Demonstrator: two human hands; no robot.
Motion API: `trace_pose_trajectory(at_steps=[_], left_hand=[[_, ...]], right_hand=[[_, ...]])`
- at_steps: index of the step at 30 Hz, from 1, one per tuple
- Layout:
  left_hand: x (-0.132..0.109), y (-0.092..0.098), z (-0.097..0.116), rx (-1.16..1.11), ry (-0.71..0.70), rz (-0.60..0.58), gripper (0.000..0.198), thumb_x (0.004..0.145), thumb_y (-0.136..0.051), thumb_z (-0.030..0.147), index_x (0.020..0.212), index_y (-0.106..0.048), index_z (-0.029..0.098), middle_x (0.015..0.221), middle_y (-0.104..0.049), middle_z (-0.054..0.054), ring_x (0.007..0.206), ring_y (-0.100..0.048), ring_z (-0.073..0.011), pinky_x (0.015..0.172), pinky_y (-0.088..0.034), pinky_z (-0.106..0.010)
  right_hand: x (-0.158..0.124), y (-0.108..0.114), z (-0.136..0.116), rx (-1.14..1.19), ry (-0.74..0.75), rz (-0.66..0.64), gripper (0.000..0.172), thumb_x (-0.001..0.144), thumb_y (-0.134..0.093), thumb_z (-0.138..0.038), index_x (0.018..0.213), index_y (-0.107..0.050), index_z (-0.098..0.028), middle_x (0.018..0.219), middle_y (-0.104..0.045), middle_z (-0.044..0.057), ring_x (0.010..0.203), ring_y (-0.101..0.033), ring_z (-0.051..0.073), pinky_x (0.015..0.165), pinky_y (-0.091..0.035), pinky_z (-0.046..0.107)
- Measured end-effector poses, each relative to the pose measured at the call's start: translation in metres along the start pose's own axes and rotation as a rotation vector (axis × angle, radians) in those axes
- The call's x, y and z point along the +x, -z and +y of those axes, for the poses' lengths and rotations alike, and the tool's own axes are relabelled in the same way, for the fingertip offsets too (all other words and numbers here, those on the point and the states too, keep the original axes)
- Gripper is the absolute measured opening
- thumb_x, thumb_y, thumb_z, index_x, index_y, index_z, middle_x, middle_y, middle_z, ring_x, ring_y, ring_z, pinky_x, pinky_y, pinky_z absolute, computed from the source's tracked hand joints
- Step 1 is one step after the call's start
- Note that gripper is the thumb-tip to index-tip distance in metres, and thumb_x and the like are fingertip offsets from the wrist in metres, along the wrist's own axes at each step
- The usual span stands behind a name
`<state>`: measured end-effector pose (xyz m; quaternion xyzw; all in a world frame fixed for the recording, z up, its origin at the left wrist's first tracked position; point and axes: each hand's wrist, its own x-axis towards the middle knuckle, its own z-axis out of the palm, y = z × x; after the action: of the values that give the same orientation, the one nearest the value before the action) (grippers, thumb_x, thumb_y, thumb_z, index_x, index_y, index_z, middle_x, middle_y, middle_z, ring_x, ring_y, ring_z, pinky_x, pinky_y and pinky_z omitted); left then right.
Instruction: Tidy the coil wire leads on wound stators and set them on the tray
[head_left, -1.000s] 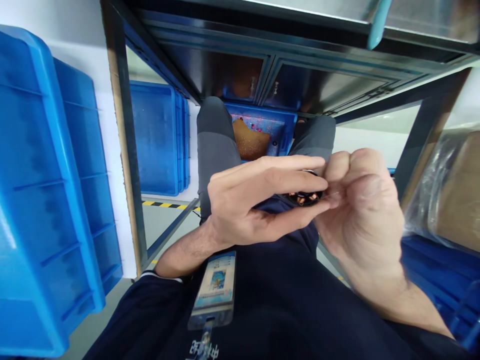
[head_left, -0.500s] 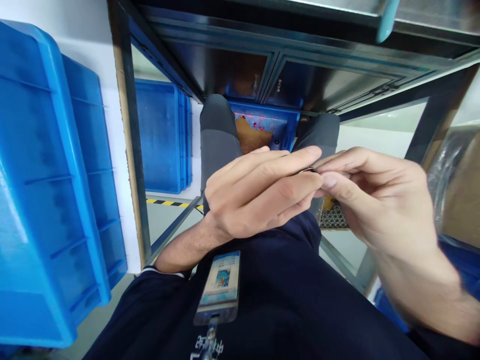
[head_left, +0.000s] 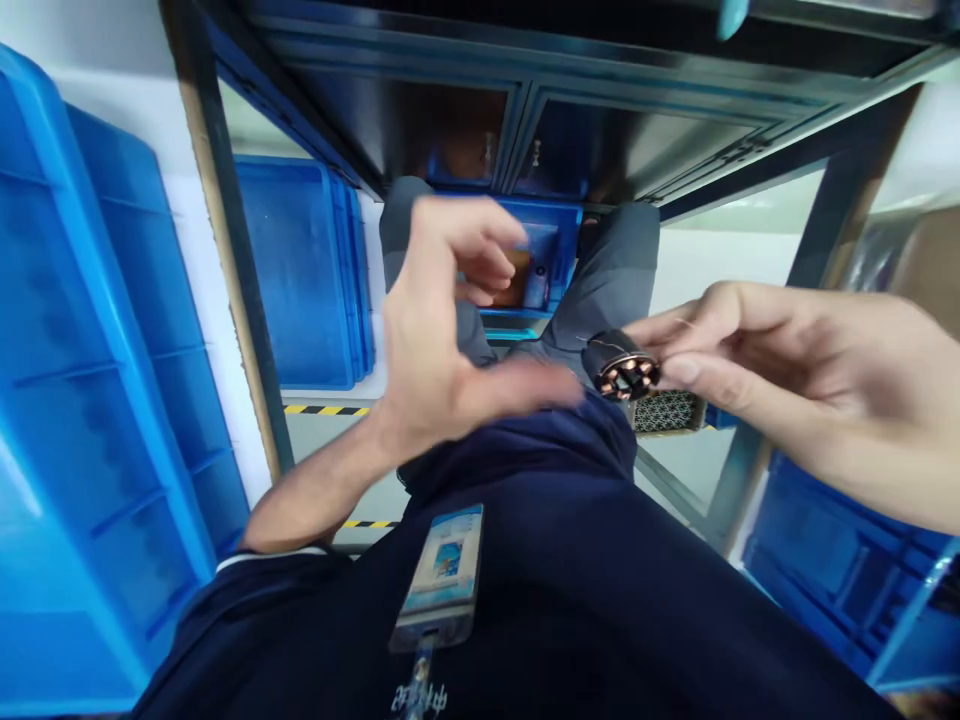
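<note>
My right hand [head_left: 780, 360] pinches a small black motor stator [head_left: 621, 366] between thumb and fingers, over my lap. Copper windings show in its round open end, which faces me. A thin wire sticks out from its side. Left of it, my left hand [head_left: 435, 330] is apart from the stator, with the thumb stretched out and the fingers curled loosely. Nothing lies between them, and the thumb is smeared by motion.
Stacked blue crates [head_left: 90, 380] stand at the left, and more blue crates [head_left: 292, 270] lean behind the table leg. A dark metal cabinet [head_left: 435, 120] is ahead. Between my legs sits a blue bin [head_left: 555, 215]. A badge [head_left: 442, 570] hangs on my chest.
My left hand has let go of the stator and moved left, opening. My right hand keeps hold of the stator, which now shows its coil end. The view has shifted slightly.
</note>
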<state>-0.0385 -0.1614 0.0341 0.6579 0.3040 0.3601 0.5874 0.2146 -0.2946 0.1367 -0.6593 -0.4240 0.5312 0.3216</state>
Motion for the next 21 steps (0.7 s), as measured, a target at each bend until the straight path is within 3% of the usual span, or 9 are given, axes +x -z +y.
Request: trace_pose_trajectory(at_steps=[2,4,7,8,10,12,15,18,21], left_hand=[[-0.013,-0.007,0.001,0.168,-0.364,-0.036,0.046,0.103,-0.101,0.058,0.139,-0.082,0.038,0.133,-0.087,-0.004,0.128,-0.089,-0.0298,0.114,-0.078,-0.048],[-0.017,-0.015,0.003,0.094,-0.381,-0.203,0.026,0.111,-0.089,0.046,0.135,-0.083,0.038,0.136,-0.089,-0.002,0.128,-0.091,-0.0281,0.112,-0.079,-0.045],[-0.009,-0.019,0.0,-0.206,0.089,-0.491,0.036,0.121,-0.072,0.06,0.146,-0.074,0.034,0.139,-0.09,-0.007,0.121,-0.094,-0.028,0.099,-0.081,-0.044],[-0.005,-0.016,-0.003,-0.318,0.273,-0.622,0.046,0.123,-0.065,0.069,0.151,-0.07,0.032,0.138,-0.09,-0.01,0.117,-0.095,-0.0295,0.095,-0.082,-0.045],[0.001,-0.009,-0.012,-0.453,0.49,-0.763,0.062,0.126,-0.049,0.082,0.155,-0.066,0.03,0.131,-0.092,-0.012,0.104,-0.095,-0.0293,0.082,-0.08,-0.044],[0.001,-0.003,-0.02,-0.328,0.347,-0.606,0.074,0.12,-0.058,0.092,0.159,-0.066,0.029,0.132,-0.091,-0.013,0.103,-0.092,-0.0293,0.082,-0.078,-0.044],[-0.012,-0.007,-0.021,0.171,-0.228,-0.173,0.084,0.099,-0.099,0.084,0.16,-0.073,0.033,0.143,-0.088,-0.012,0.121,-0.088,-0.0345,0.102,-0.077,-0.052],[-0.023,-0.019,-0.003,0.455,-0.46,-0.176,0.052,0.107,-0.1,0.052,0.152,-0.08,0.036,0.138,-0.091,-0.006,0.115,-0.091,-0.0298,0.1,-0.073,-0.046],[-0.02,-0.027,0.02,0.33,-0.34,-0.231,0.027,0.108,-0.088,0.029,0.135,-0.084,0.031,0.121,-0.093,0.0,0.098,-0.09,-0.0198,0.085,-0.07,-0.035]], right_hand=[[0.001,-0.003,-0.003,0.016,-0.016,-0.109,0.025,0.119,-0.088,-0.049,0.102,-0.088,-0.031,0.121,-0.095,0.006,0.118,-0.094,0.026,0.092,-0.082,0.027],[0.0,-0.005,-0.01,-0.021,0.03,-0.078,0.018,0.116,-0.09,-0.047,0.105,-0.09,-0.033,0.139,-0.092,0.007,0.131,-0.09,0.028,0.101,-0.084,0.032],[-0.006,0.0,-0.016,-0.21,0.112,0.079,0.012,0.101,-0.105,-0.035,0.106,-0.095,-0.041,0.172,-0.079,-0.005,0.173,-0.067,0.034,0.115,-0.081,0.036],[-0.008,0.003,-0.015,-0.244,0.112,0.104,0.016,0.098,-0.107,-0.034,0.105,-0.096,-0.043,0.175,-0.077,-0.008,0.178,-0.064,0.035,0.114,-0.081,0.035],[-0.012,0.011,-0.008,-0.245,0.096,0.073,0.011,0.1,-0.106,-0.04,0.107,-0.097,-0.041,0.169,-0.082,-0.003,0.168,-0.074,0.035,0.1,-0.082,0.031],[-0.013,0.015,0.003,-0.187,0.075,0.008,0.015,0.105,-0.102,-0.047,0.109,-0.094,-0.034,0.147,-0.091,0.008,0.138,-0.089,0.032,0.078,-0.079,0.024],[-0.01,0.013,0.016,0.036,-0.008,-0.069,0.021,0.113,-0.096,-0.048,0.108,-0.09,-0.028,0.118,-0.092,0.011,0.104,-0.091,0.025,0.074,-0.076,0.023],[-0.008,0.003,0.016,0.182,-0.083,-0.129,0.022,0.114,-0.095,-0.048,0.109,-0.092,-0.027,0.108,-0.09,0.009,0.099,-0.089,0.023,0.084,-0.079,0.028],[-0.015,0.004,0.011,0.267,-0.105,0.098,0.028,0.092,-0.117,-0.037,0.096,-0.091,-0.028,0.121,-0.091,0.011,0.118,-0.09,0.031,0.093,-0.081,0.038]])
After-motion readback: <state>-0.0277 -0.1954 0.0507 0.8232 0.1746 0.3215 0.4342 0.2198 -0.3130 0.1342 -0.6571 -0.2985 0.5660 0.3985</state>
